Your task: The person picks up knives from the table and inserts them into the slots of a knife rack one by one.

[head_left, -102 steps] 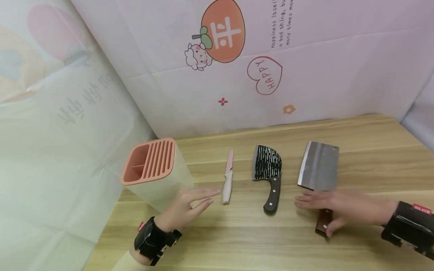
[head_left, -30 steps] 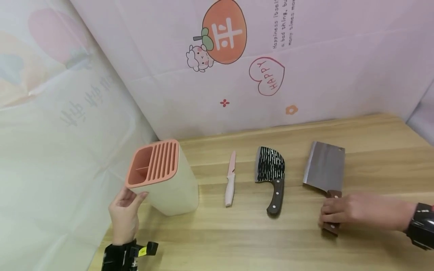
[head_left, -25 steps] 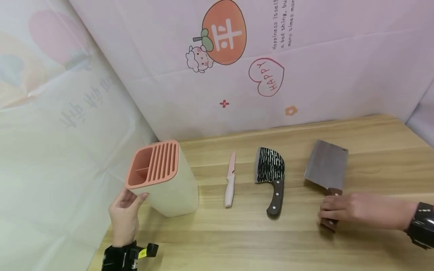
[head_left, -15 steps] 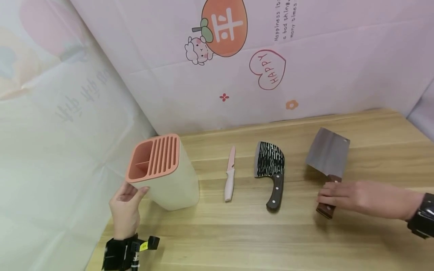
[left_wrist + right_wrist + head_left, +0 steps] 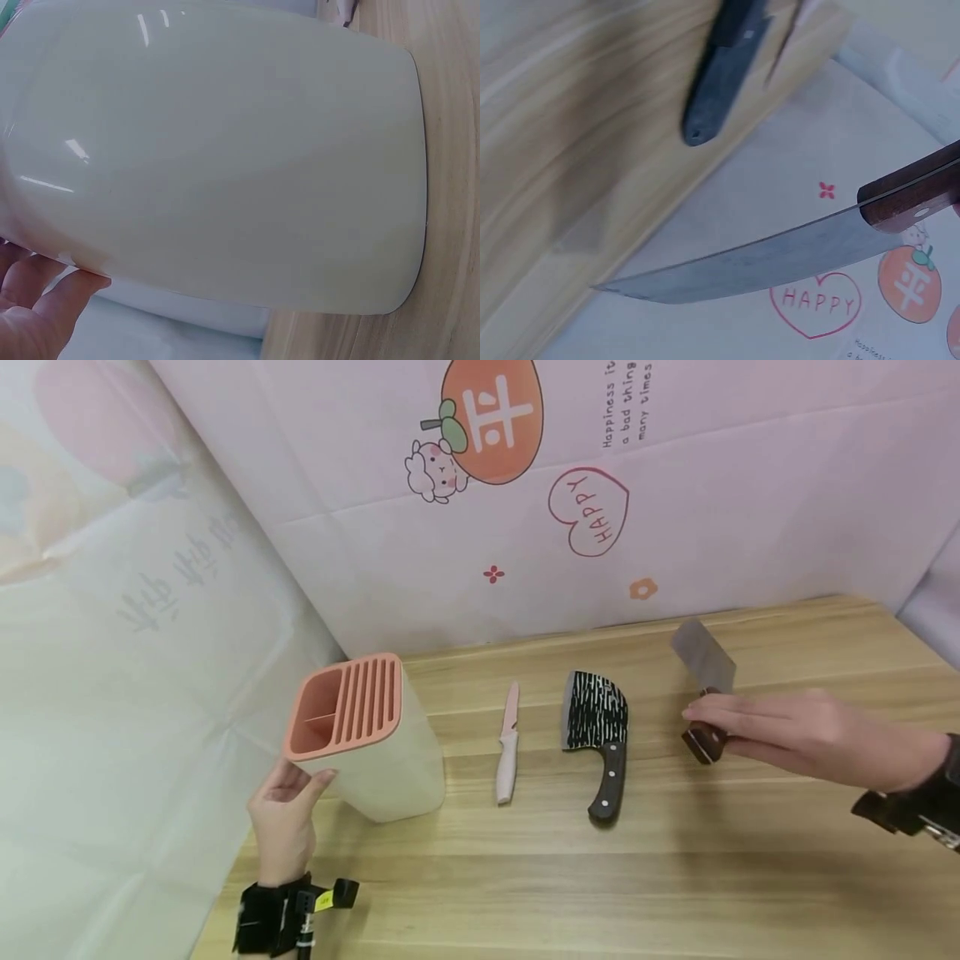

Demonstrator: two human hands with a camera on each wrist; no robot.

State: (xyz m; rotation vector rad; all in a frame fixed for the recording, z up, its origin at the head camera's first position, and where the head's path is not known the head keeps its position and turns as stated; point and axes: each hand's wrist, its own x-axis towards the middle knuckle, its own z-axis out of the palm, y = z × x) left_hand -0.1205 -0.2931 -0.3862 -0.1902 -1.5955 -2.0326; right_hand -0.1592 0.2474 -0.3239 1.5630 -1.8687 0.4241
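Observation:
My right hand [image 5: 810,731] grips the brown wooden handle of a cleaver [image 5: 703,656], raised above the right side of the table. Its grey blade tilts, pointing away from me, and looks narrow and nearly edge-on in the right wrist view, where the cleaver [image 5: 772,262] crosses the lower part. At the left stands a cream knife block [image 5: 393,785] with a pink slotted top. My left hand [image 5: 285,814] holds its near left corner just under the rim, thumb on the front. In the left wrist view the block's smooth wall [image 5: 240,157] fills most of the picture.
A small pink-bladed knife [image 5: 507,764] lies right of the block. Beside it lies a black-patterned cleaver [image 5: 596,714] with a dark handle. Both rest on the wood-grain table [image 5: 525,893]. A printed cloth [image 5: 360,552] hangs along the back and left.
My right hand has taken hold of the cleaver, lifted it off the table and tilted its blade. My left hand has gone from beside the block to its near left corner.

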